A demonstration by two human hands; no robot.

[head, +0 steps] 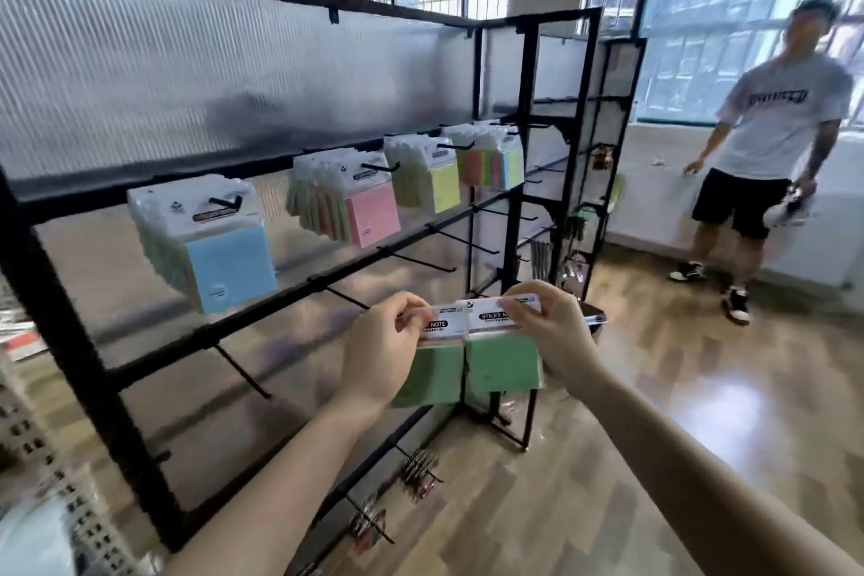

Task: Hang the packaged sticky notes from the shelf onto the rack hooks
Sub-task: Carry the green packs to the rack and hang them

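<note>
Green sticky-note packs are held in front of the black rack, below its filled row. Left hand and right hand pinch the white header cards. Packs appear light and slippery-wrapped; grip headers beside the hang holes.

Single head cam, wide-angle, looks forward and slightly down; hands close in front, rack running off left.
</note>
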